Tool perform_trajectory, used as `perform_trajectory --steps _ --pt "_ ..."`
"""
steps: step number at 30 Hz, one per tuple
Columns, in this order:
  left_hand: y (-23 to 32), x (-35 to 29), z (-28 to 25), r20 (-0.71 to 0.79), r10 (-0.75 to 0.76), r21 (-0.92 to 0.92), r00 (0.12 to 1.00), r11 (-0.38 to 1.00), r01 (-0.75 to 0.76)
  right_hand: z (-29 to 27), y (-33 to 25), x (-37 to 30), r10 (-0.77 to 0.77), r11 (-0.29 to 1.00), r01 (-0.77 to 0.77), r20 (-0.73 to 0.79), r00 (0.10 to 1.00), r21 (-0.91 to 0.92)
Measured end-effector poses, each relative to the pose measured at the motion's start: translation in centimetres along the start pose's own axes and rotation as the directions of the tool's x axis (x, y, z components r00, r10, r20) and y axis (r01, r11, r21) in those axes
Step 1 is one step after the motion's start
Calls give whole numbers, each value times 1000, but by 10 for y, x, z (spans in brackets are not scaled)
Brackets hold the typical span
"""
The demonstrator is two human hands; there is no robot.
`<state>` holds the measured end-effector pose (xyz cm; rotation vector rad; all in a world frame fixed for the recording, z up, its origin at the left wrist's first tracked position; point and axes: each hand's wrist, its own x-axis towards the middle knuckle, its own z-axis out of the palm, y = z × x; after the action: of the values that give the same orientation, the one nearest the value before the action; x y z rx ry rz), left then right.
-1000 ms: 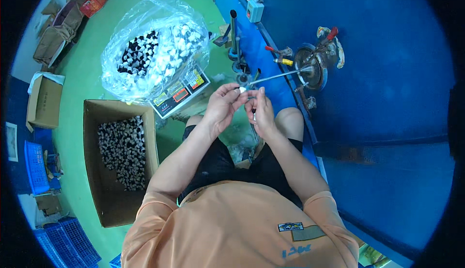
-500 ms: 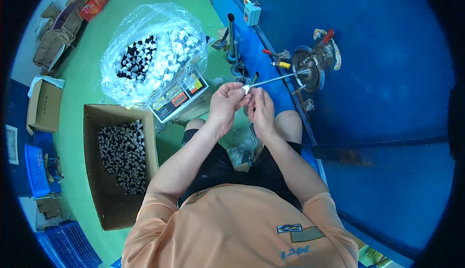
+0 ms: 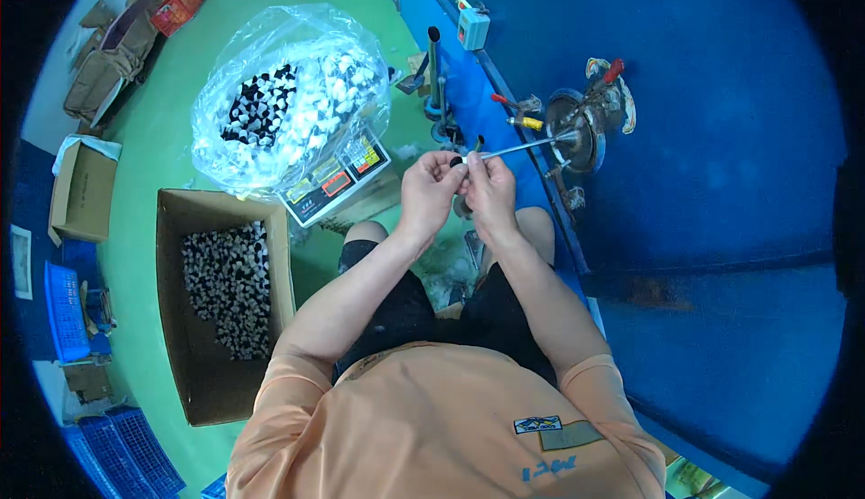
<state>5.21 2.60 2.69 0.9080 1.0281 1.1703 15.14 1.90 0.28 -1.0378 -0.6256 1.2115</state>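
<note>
In front of me, my left hand [image 3: 428, 197] pinches a small black-and-white piece [image 3: 458, 162] between thumb and fingers. My right hand [image 3: 492, 196] is closed up against it, its thumb and fingertips pressed together at the piece's right side. What the right fingertips hold is largely covered. The piece is at the near end of a thin metal rod [image 3: 525, 146], which sticks out of a round metal spindle [image 3: 577, 134] on the blue machine panel. Whether the piece touches the rod tip is hidden by my fingers.
To the left stands an open cardboard box [image 3: 214, 391] with many similar pieces. Beyond it, a clear plastic bag [image 3: 214, 152] of black and white pieces rests on a scale [image 3: 329, 185]. A blue panel [image 3: 712, 183] fills the right, with red and yellow handles [image 3: 526, 123] near the spindle.
My right hand has come in against the left, its fingers closing at the piece. The piece shows its black side now, where white showed before.
</note>
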Motion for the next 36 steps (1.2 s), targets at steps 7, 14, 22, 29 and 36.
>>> perform_trajectory --steps 7,14,22,29,36 --pt "3 -13 -31 -114 135 57 984 990 -129 -12 -2 -8 167 980 -140 206 964 -141" --pt "43 -50 -89 -434 204 -138 877 947 -289 -11 4 -30 359 901 -408 275 892 149" --pt "-5 -51 -48 401 292 679 868 541 -496 3 21 -23 271 960 -278 270 924 -12" --pt "-14 -33 -44 306 387 594 870 637 -492 0 14 -27 283 959 -281 165 945 -37" --pt "-8 -15 -46 119 96 372 988 919 -134 -17 18 -27 188 976 -159 199 962 -151"
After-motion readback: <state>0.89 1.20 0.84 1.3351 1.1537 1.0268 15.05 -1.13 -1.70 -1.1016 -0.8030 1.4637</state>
